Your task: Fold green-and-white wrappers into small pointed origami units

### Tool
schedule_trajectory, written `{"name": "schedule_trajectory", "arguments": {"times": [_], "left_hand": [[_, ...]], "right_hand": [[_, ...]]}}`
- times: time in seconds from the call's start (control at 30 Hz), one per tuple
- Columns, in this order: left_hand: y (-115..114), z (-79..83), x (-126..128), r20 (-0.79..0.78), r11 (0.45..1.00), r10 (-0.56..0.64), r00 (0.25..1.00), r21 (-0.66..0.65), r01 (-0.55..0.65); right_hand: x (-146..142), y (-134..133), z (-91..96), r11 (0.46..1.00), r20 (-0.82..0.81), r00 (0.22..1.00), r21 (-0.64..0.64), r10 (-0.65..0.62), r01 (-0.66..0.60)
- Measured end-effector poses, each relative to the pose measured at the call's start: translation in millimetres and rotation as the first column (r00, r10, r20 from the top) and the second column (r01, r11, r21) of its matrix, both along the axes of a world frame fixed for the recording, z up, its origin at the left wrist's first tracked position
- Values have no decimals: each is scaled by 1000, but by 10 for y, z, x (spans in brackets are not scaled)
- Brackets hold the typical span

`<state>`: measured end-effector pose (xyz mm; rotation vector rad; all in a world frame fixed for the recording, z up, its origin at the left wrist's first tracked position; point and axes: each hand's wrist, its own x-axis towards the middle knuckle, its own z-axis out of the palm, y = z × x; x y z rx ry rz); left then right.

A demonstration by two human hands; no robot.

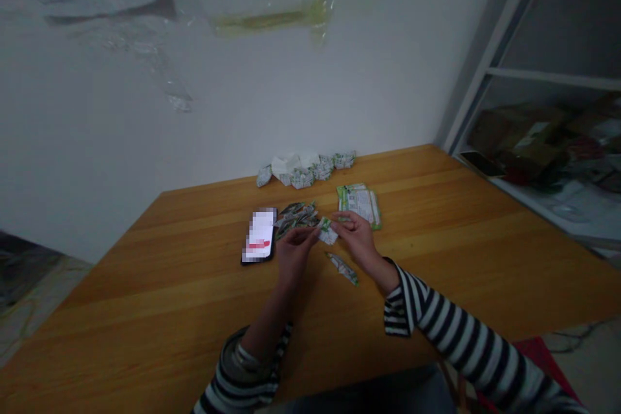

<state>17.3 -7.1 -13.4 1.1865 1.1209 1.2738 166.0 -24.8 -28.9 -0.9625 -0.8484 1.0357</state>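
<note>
Between my two hands is a small white-and-green printed paper piece (328, 231), partly folded. My left hand (294, 251) pinches its left edge, and the fingers of my right hand (355, 234) close on its right side. On the table just below it lies a narrow folded printed strip (342, 268). Beyond my left hand sits a heap of similar folded strips (297, 218). A stack of flat green-and-white printed sheets (359, 202) lies behind my right hand, which hides part of it.
A phone (261, 236) with a lit screen lies left of the heap. Along the wall stands a row of crumpled or folded printed paper pieces (303, 176) with white tissue-like material (286, 164). The wooden table (194, 297) meets the wall; shelves with boxes (514, 129) stand at right.
</note>
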Motion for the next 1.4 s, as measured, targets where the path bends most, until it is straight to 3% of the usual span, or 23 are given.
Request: {"name": "schedule_trajectory", "arguments": {"times": [0.17, 0.3, 0.37, 0.5, 0.6, 0.7, 0.83, 0.9, 0.97, 1.17, 1.27, 1.4], "left_hand": [[19, -43, 20, 27, 998, -62, 998, 35, 61], [39, -63, 2, -103, 972, -202, 974, 100, 212], [23, -63, -5, -208, 964, -197, 958, 138, 228], [-63, -36, 19, -478, 930, -16, 878, 316, 189], [-121, -18, 66, -527, 910, -33, 849, 334, 243], [-111, -23, 82, -405, 932, -108, 908, 277, 234], [-6, -59, 19, -13, 996, -31, 999, 84, 32], [34, -65, -4, 272, 993, -52, 961, -89, 79], [41, -55, 5, 414, 968, -92, 905, -178, 179], [-59, -6, 121, 552, 887, -157, 819, -286, 363], [-78, 2, 121, 522, 862, -222, 824, -290, 416], [-75, 10, 87, 451, 886, -266, 852, -235, 401]], "right_hand": [[-13, -9, -56, 1000, 46, 999, -7, -18, 19], [-1, -38, -18, 998, 284, 957, 33, -57, 50], [-5, -69, 19, 997, 450, 890, 50, -73, 56], [-47, -161, 88, 989, 686, 713, 115, -148, 95], [-90, -239, 139, 977, 757, 619, 188, -209, 100], [-129, -296, 174, 980, 790, 590, 199, -165, 7], [-148, -294, 161, 923, 846, 528, 261, -78, -283], [-126, -263, 148, 896, 872, 474, 300, -119, -327], [-82, -231, 150, 894, 883, 428, 338, -193, -294], [74, -218, 221, 896, 889, 279, 416, -364, -155], [134, -224, 209, 908, 896, 219, 411, -387, -80], [201, -194, 156, 921, 882, 289, 391, -373, -3]]}}
